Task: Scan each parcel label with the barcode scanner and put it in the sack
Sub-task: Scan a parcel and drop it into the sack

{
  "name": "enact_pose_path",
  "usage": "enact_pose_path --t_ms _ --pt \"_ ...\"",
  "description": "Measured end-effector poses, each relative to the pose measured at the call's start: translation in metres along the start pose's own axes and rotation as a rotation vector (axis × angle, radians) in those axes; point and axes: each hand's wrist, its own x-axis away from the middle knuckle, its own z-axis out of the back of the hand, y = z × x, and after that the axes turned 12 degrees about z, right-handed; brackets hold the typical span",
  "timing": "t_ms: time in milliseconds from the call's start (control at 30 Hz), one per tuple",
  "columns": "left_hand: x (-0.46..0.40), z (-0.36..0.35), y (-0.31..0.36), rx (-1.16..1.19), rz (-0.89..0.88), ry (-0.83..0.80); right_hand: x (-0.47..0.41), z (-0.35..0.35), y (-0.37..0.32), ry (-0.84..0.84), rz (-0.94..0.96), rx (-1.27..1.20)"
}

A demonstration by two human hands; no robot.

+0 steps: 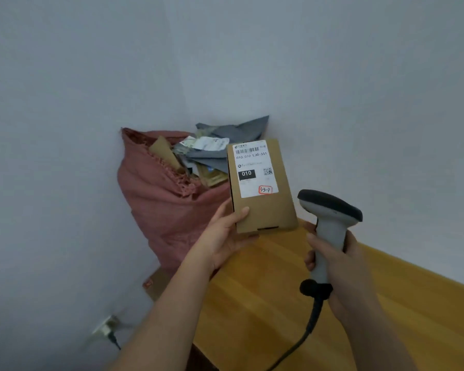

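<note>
— What's the room like?
— Pale walls [65, 76], a wooden counter [265, 303], a red sack [166, 204] stuffed in the corner.
— And the hands?
— Left hand [225, 231] grips the cardboard parcel [263, 210] above the counter; right hand [340, 263] clasps the scanner [330, 212].

Plain grey walls [225, 49], wooden table [265, 290]

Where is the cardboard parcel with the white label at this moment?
In the head view, the cardboard parcel is held up near the centre by the left hand, in front of the pink sack and left of the barcode scanner.
</note>
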Motion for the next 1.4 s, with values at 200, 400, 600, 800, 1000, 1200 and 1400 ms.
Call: enact_pose_path --t_ms 200,400,600,800,1000,1200,1400 --pt "-0.006 0.025 0.097 0.113 -0.127 0.220 -0.034 -0.052 -0.013 -0.065 -0.026 -0.060" --pt "-0.022 0.042 0.148 0.058 -0.108 0.433 -0.083 -0.085 -0.008 -0.052 -0.012 -0.168" --pt "-0.054 0.059 0.199 -0.172 -0.070 0.450 -0.126 -0.120 0.028 0.030 -0.083 -0.191" --pt "-0.108 0.089 0.233 -1.351 -0.177 0.817 -0.175 -0.153 0.071 0.142 -0.056 -0.039" --pt "-0.158 0.077 0.262 -1.724 -0.675 0.505 -0.201 -0.201 0.111 0.268 -0.069 -0.070" --pt "-0.204 0.077 0.246 -1.935 -0.249 0.127 -0.207 -0.223 0.130 0.414 -0.090 0.023" --pt "-0.218 0.085 0.234 -2.064 -0.212 0.157 -0.213 -0.226 0.130 0.510 -0.106 0.106"
